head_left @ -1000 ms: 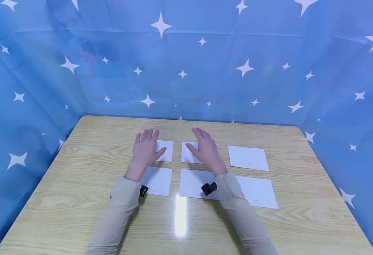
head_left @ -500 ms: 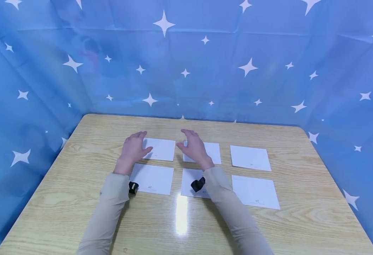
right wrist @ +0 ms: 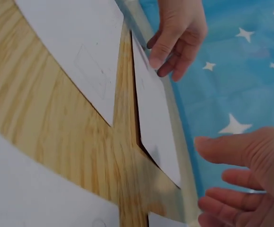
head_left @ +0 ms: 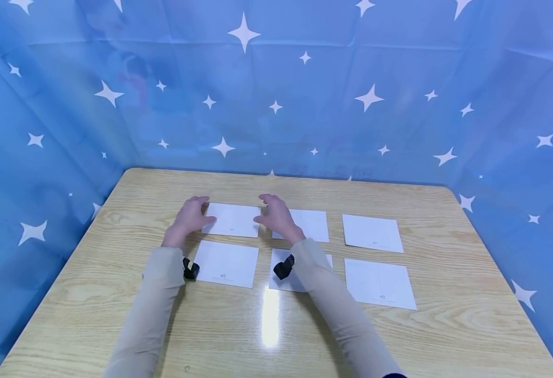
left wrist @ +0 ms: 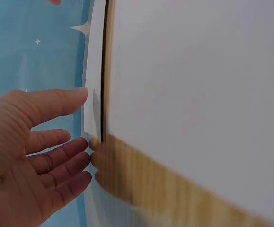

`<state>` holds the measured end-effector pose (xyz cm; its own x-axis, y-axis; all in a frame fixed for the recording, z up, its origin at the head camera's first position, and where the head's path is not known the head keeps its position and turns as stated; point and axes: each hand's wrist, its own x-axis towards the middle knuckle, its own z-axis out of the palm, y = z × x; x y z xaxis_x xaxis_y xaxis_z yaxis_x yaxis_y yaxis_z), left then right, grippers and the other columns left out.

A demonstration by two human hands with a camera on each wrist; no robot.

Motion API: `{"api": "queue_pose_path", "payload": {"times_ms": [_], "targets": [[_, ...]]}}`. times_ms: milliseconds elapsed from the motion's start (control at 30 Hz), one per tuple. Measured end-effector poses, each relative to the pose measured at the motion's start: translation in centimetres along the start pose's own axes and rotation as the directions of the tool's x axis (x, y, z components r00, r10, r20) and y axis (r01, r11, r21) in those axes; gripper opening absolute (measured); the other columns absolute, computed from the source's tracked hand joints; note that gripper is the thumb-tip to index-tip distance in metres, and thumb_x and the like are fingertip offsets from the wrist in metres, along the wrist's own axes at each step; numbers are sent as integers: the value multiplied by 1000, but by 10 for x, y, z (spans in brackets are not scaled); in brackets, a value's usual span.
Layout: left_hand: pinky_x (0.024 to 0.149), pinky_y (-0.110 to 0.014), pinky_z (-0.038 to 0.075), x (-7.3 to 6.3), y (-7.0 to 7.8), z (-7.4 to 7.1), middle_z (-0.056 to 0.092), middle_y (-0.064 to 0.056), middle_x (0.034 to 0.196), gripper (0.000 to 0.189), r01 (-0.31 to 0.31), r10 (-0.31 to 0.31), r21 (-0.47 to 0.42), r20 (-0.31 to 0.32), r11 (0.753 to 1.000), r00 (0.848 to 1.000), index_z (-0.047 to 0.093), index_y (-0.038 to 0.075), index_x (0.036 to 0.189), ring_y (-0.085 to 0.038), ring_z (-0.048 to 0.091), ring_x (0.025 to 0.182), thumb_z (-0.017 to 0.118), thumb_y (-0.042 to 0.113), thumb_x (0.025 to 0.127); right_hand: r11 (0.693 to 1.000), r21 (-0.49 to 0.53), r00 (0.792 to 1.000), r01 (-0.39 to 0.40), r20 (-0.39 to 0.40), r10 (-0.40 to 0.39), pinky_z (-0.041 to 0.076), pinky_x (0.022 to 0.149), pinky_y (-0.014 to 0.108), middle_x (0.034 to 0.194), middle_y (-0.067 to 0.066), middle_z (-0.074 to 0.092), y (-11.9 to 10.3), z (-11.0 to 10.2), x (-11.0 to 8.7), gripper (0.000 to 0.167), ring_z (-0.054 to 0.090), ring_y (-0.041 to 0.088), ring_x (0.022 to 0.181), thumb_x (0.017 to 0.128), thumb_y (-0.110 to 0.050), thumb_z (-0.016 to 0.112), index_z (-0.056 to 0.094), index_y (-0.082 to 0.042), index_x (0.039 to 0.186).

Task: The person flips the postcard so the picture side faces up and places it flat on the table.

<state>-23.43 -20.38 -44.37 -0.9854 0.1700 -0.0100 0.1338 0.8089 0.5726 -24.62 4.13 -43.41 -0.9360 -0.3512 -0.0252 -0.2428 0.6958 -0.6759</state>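
Six white rectangles, several in each of two rows, look like paper cards with a small dark mark near the near edge. My left hand (head_left: pixel 189 218) is at the left end of the back-left card (head_left: pixel 233 220), its thumb tip overlapping that end. My right hand (head_left: pixel 277 216) is beside the card's right end, partly over the back-middle card (head_left: pixel 310 224). The left wrist view shows the left hand (left wrist: pixel 37 156) with fingers loosely bent and nothing gripped. In the right wrist view, the right hand (right wrist: pixel 245 179) has its thumb apart from the card (right wrist: pixel 155 113).
Below lie the front-left card (head_left: pixel 226 264), the front-middle card (head_left: pixel 281 281), partly under the right wrist camera, and the front-right card (head_left: pixel 380 283). The back-right card (head_left: pixel 373 233) is beyond the right hand. A blue starred curtain (head_left: pixel 304 126) surrounds the wooden table (head_left: pixel 446 325).
Both hands have moved left, from above the back-left and back-middle cards to the two ends of the back-left card. The cards keep their places on the table.
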Motion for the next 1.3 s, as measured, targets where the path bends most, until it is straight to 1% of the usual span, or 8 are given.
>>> {"api": "queue_pose_path", "payload": {"times_ms": [133,200,300,400,500,767,967,1300], "targets": [[73,-40,40,5,-3,-4,47,-20,87,35,-32,32,2,20,999,999,52,-14,98,-32,44,82,72,8,79,999,-39,998,-32,45,34,41,99,37,137,14,47,1,6,8,65,46,28,122,82,-15,73,42,-2,138],[70,-39,36,7,-4,-5,43,-16,84,32,-25,25,1,44,1000,999,50,-10,91,-29,39,80,72,7,78,996,-71,997,-49,58,53,40,100,37,137,14,46,1,9,12,67,45,28,123,80,-15,75,43,-3,138],[81,-42,41,10,-6,-6,49,-21,98,42,10,-9,-12,89,1000,996,54,-12,110,-32,44,90,72,8,79,989,-132,994,-72,78,82,41,99,37,136,15,45,0,11,15,67,43,30,123,79,-17,76,45,-4,137],[96,-46,39,13,-7,-6,48,-26,118,61,46,-42,-27,125,999,991,45,-13,129,-36,46,106,71,10,79,983,-165,990,-79,100,96,42,97,38,134,16,44,-1,11,18,64,42,31,123,79,-16,76,48,-4,134],[99,-47,38,16,-7,-6,47,-27,122,62,64,-57,-41,145,997,988,44,-12,130,-37,45,111,71,10,79,984,-163,987,-76,129,97,42,96,39,133,16,44,-4,10,20,58,41,32,121,79,-14,75,51,-3,131],[95,-46,40,19,-3,-9,49,-25,117,54,106,-92,-83,156,991,983,46,-10,123,-34,46,102,71,5,78,978,-195,971,-81,206,121,42,93,38,125,15,46,-7,4,30,55,42,29,111,79,-15,76,52,-2,126],[73,-34,40,19,-2,-7,46,-15,95,52,141,-119,-142,155,980,981,41,-6,119,-27,43,84,71,0,77,976,-187,967,-113,204,151,43,88,37,121,14,44,-9,4,34,55,40,28,105,75,-16,80,52,-1,120],[67,-29,40,16,-10,-5,48,-11,85,46,153,-133,-205,109,967,985,44,-6,111,-22,44,75,73,2,76,975,-147,960,-167,200,195,48,85,37,124,13,53,-10,5,29,65,54,26,103,78,-15,77,43,-1,132]]}}
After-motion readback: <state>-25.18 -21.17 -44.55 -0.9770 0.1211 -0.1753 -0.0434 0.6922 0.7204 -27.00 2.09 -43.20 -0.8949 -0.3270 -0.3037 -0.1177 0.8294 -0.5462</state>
